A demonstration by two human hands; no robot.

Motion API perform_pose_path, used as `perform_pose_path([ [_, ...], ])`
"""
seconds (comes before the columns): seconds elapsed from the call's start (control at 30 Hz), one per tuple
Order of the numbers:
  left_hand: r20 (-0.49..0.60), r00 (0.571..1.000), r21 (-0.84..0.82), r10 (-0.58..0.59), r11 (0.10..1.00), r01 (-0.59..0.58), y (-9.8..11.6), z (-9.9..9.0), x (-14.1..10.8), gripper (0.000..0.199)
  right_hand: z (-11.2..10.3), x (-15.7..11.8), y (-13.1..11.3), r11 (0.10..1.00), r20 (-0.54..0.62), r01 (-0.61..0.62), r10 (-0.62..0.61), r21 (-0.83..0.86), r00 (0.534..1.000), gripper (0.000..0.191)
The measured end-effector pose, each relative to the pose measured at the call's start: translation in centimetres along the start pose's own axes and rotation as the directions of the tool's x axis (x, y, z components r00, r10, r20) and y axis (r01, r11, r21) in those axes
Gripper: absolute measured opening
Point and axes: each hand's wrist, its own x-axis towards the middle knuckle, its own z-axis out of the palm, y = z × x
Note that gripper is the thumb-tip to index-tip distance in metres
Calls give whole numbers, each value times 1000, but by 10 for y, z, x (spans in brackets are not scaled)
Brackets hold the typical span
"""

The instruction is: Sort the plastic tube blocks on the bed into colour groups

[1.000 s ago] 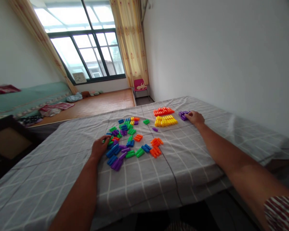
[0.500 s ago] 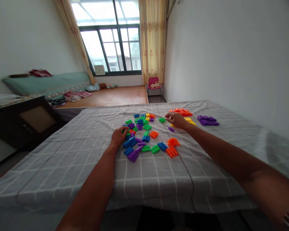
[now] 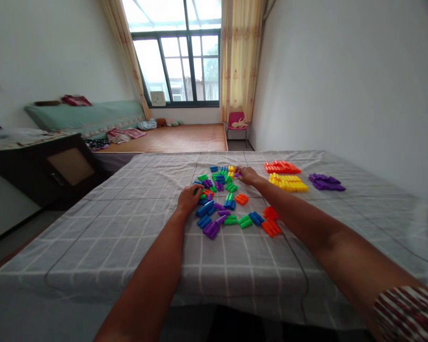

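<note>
Many coloured plastic pieces lie in a loose cluster on the grey checked cloth. My left hand [image 3: 189, 197] is at the cluster's left side, fingers pinched on a green piece [image 3: 199, 190]. My right hand [image 3: 246, 175] reaches the far right of the cluster, its fingertips closed by a purple piece [image 3: 238, 175] beside yellow pieces [image 3: 231, 171]; what they grip is too small to tell. An orange group [image 3: 241, 199] and blue pieces [image 3: 205, 209] lie nearer me. Rows of orange [image 3: 281, 167], yellow [image 3: 288, 183] and purple pieces [image 3: 326, 182] sit to the right.
The cloth-covered table [image 3: 128, 242] spans the foreground. Beyond it are a low wooden bed platform [image 3: 185, 137], a pink chair [image 3: 237, 118] and a window. A dark cabinet [image 3: 64, 166] stands at the left, a white wall at the right.
My right hand has moved left from beside the yellow row to the far edge of the cluster. My left hand stays at the cluster's left side. The view has shifted slightly.
</note>
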Motion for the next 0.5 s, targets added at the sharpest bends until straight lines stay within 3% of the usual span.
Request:
perform_pose_path([
  [0.13, 5, 1000, 25, -1, 1000, 1, -4, 1, 2, 30, -31, -25, 30, 965, -190, 114, -69, 237, 979, 27],
  [0.27, 10, 1000, 33, -2, 999, 1, -7, 1, 6, 33, -56, -63, 98, 886, -366, 98, 84, 453, 927, 22],
  [0.33, 10, 1000, 34, -9, 999, 8, -7, 0, 8, 35, -67, -84, 142, 874, -450, 21, 229, 485, 863, 23],
  [0.5, 14, 1000, 22, -23, 1000, 23, -7, -3, 11, 38, -85, -138, 245, 850, -586, -319, 522, 420, 619, 22],
])
